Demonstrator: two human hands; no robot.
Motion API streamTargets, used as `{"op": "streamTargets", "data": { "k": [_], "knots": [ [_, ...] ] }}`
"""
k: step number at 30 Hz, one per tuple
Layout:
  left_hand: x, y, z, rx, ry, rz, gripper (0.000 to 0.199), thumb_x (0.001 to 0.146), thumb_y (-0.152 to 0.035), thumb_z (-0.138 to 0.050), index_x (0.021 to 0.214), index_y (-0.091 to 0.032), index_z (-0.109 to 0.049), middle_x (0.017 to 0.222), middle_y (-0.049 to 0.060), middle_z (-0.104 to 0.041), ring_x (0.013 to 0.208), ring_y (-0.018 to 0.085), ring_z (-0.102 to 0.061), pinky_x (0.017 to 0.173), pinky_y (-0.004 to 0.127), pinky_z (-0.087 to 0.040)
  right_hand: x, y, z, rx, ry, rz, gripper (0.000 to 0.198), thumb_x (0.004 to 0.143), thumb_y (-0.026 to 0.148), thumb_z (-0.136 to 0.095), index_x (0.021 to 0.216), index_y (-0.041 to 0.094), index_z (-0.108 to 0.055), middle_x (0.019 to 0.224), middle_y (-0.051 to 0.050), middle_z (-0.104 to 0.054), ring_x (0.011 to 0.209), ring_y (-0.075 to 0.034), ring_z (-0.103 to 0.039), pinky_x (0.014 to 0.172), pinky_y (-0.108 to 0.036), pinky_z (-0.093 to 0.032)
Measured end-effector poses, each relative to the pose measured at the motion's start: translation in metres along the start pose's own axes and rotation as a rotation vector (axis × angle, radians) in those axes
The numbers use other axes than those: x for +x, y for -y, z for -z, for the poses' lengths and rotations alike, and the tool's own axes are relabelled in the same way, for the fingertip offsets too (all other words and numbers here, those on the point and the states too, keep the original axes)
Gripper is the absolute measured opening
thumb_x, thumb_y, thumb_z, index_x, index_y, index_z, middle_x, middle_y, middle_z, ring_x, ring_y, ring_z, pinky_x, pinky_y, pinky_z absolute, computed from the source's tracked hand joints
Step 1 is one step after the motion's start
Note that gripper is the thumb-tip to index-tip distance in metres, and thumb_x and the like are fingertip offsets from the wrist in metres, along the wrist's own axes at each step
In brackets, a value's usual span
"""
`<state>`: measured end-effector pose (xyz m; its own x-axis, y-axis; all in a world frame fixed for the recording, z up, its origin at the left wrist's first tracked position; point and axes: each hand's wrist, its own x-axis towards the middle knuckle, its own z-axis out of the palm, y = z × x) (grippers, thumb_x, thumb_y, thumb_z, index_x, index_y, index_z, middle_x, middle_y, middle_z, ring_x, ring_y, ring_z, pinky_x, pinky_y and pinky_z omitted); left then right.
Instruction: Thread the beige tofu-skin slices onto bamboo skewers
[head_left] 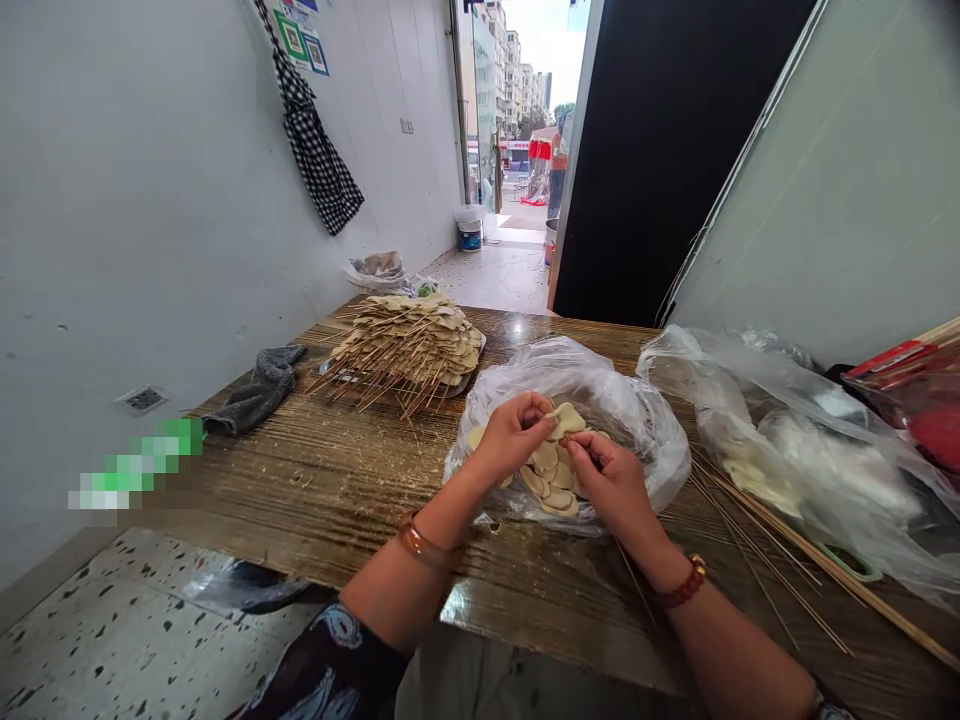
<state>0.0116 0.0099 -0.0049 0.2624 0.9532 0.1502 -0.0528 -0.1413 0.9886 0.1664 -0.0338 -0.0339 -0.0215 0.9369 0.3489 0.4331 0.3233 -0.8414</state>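
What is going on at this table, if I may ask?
A person's left hand pinches a pale slice and the right hand, it seems, a thin stick, above an open plastic bag of more slices. A heap of slices on sticks sits farther back on the table, toward the left, and loose sticks lie to the right of the bag.
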Motion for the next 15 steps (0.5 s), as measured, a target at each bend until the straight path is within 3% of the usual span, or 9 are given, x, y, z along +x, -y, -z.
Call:
{"op": "streamTargets", "data": {
  "k": [3, 6, 15],
  "knots": [
    [-0.002, -0.001, -0.002, -0.126, 0.022, 0.083, 0.037, 0.069, -0.044, -0.073, 0.088, -0.014, -0.061, 0.073, 0.000, -0.060, 0.060, 0.008, -0.051, 0.055, 0.019, -0.038, 0.000, 0.003, 0.000, 0.013, -0.011, 0.018, 0.027, 0.088, 0.035, -0.050, 0.085, 0.016, -0.069, 0.071, -0.003, -0.066, 0.061, -0.015, -0.055, 0.058, -0.026, -0.040],
    [-0.002, 0.000, -0.002, -0.146, 0.072, 0.126, 0.039, 0.068, -0.049, -0.073, 0.076, -0.013, -0.063, 0.066, -0.001, -0.056, 0.057, 0.006, -0.047, 0.053, 0.018, -0.036, -0.001, 0.008, 0.001, 0.006, -0.005, 0.031, 0.026, 0.087, 0.035, -0.052, 0.082, 0.016, -0.070, 0.062, 0.000, -0.061, 0.055, -0.013, -0.051, 0.055, -0.025, -0.038],
    [0.005, 0.001, 0.011, -0.265, -0.134, 0.088, 0.036, 0.068, -0.047, -0.074, 0.070, -0.014, -0.061, 0.060, -0.003, -0.050, 0.051, 0.005, -0.041, 0.048, 0.016, -0.033, -0.001, 0.007, 0.001, 0.070, 0.095, -0.007, 0.029, 0.087, 0.037, -0.053, 0.088, 0.016, -0.073, 0.061, 0.000, -0.061, 0.054, -0.013, -0.049, 0.052, -0.024, -0.037]
  ]
}}
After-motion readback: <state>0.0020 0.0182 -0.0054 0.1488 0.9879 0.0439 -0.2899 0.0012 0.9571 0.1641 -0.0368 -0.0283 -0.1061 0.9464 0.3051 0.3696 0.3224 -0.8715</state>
